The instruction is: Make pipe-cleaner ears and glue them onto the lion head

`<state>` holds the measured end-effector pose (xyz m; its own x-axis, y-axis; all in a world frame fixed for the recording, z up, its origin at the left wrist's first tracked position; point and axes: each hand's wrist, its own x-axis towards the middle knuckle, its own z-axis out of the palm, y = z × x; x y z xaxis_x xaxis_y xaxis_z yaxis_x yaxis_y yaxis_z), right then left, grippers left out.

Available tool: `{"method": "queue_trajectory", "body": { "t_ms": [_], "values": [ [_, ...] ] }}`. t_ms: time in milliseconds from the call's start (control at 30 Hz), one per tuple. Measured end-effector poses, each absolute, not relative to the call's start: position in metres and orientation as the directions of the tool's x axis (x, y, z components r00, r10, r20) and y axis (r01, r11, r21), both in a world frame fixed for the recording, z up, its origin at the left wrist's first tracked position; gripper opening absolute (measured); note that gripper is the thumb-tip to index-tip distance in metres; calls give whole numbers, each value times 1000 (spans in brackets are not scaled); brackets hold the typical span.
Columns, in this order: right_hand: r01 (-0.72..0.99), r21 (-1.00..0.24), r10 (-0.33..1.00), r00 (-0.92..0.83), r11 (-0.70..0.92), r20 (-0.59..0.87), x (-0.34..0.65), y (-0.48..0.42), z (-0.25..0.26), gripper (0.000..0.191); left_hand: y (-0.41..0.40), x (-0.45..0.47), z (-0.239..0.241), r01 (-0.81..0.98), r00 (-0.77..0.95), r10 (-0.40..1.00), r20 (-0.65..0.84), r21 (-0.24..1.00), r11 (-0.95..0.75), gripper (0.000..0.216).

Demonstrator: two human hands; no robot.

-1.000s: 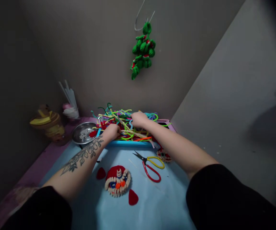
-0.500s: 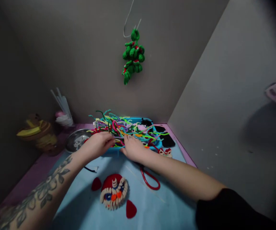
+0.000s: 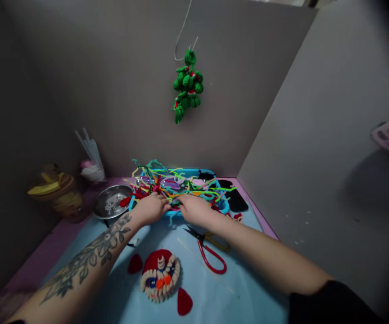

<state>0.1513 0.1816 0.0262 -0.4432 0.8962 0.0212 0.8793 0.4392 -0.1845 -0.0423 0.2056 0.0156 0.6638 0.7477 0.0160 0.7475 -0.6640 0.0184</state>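
Observation:
A blue tray (image 3: 223,208) at the back of the table holds a tangled heap of coloured pipe cleaners (image 3: 177,185). My left hand (image 3: 151,208) and my right hand (image 3: 194,209) meet at the tray's front edge, both closed on strands from the heap. Exactly which strand each pinches is hard to make out. Red and yellow scissors (image 3: 209,250) lie on the light blue mat (image 3: 214,292) just under my right wrist. A round red and cream pipe-cleaner face (image 3: 159,274) lies nearer to me, with red felt pieces (image 3: 184,302) beside it.
A metal dish (image 3: 110,202) sits left of the tray. A brown and yellow figure (image 3: 54,192) and a cup of white sticks (image 3: 91,159) stand at the far left. A green pipe-cleaner ornament (image 3: 187,86) hangs on the back wall. A black object (image 3: 237,200) lies right of the tray.
Both hands have drawn back from the middle of the heap to the tray's front edge and come together. The view has tilted, and the scissors show again below my right wrist.

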Motion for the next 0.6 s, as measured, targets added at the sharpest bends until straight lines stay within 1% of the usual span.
{"method": "queue_trajectory", "body": {
  "t_ms": [133,200,233,300,367,400,433,467,500,533,567,600],
  "values": [
    [912,-146,919,-392,384,-29,145,192,27,32,201,-42,9,774,632,775,3,42,-632,42],
    [897,-157,909,-417,413,3,142,193,25,33,201,-42,6,782,620,784,12,63,-620,45],
    [882,-175,899,-434,437,58,142,195,25,34,201,-42,4,784,616,787,24,81,-616,46],
    [851,-206,870,-438,482,228,146,203,30,37,200,-42,2,786,607,794,45,113,-607,48],
    [857,-209,845,-369,470,387,155,218,38,39,199,-41,0,789,599,799,59,125,-601,51],
    [875,-214,850,-318,433,420,160,229,43,39,198,-41,0,790,597,800,64,127,-600,52],
    [904,-221,876,-255,367,410,166,240,46,38,197,-41,0,790,597,799,68,127,-600,53],
    [936,-216,918,-191,277,347,172,250,48,36,196,-41,-1,789,597,799,71,127,-601,53],
    [962,-201,959,-130,183,252,177,260,49,32,195,-40,-1,790,595,800,74,126,-600,52],
    [976,-184,989,-93,114,116,182,268,48,29,195,-40,-1,792,593,801,76,122,-598,51],
    [982,-167,996,-87,84,-12,187,274,45,30,194,-40,-2,794,592,802,77,116,-597,50],
    [984,-162,995,-85,75,-59,191,277,42,29,194,-41,-2,795,591,803,79,111,-597,49]
  ]
}}
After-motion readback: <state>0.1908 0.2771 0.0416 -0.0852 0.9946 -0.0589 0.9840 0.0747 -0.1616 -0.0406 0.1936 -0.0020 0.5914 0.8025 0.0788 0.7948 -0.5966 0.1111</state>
